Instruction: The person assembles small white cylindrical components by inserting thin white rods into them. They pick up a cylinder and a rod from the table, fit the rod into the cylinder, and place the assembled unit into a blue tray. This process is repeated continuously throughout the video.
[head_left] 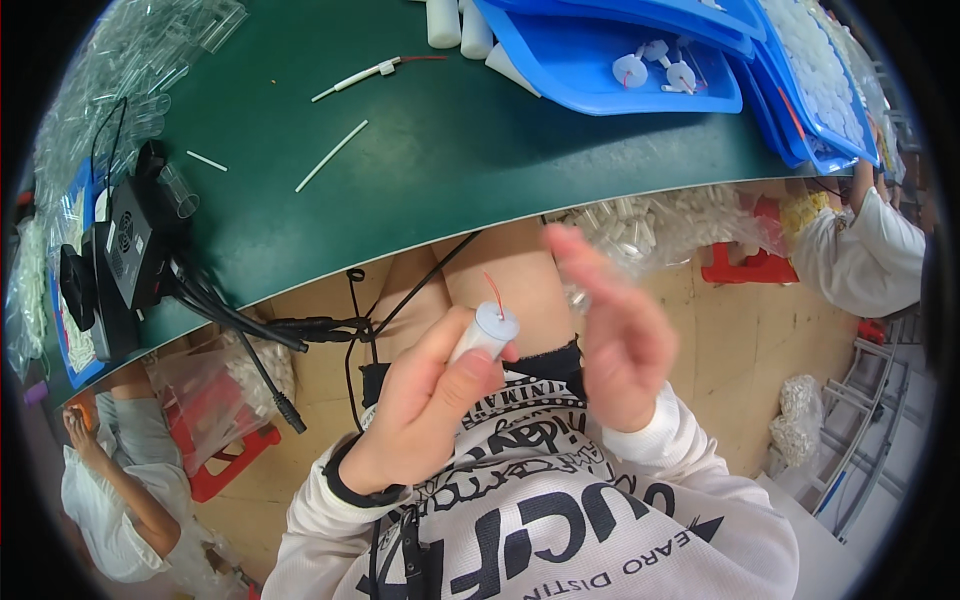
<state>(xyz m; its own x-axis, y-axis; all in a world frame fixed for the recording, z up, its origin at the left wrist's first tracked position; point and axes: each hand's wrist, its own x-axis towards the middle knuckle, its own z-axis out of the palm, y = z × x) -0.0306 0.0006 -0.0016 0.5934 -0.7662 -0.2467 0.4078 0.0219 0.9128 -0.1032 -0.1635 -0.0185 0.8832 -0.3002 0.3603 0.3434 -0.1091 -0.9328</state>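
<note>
My left hand is wrapped round a short white plastic cylinder, held upright above my lap. A thin red wire sticks up from the middle of its pale round top. To its right my right hand is raised, apart from the cylinder. Motion blurs it, but its fingers look stretched out with nothing in them. On the green table ahead lies a thin white rod with a small white fitting and a red wire. A plain white stick and a shorter stick lie nearer.
A blue tray at the back right holds several white round pieces with red wires. White cylinders stand beside it. Clear tubes pile up at the left, near a black device with cables. Co-workers sit at both sides.
</note>
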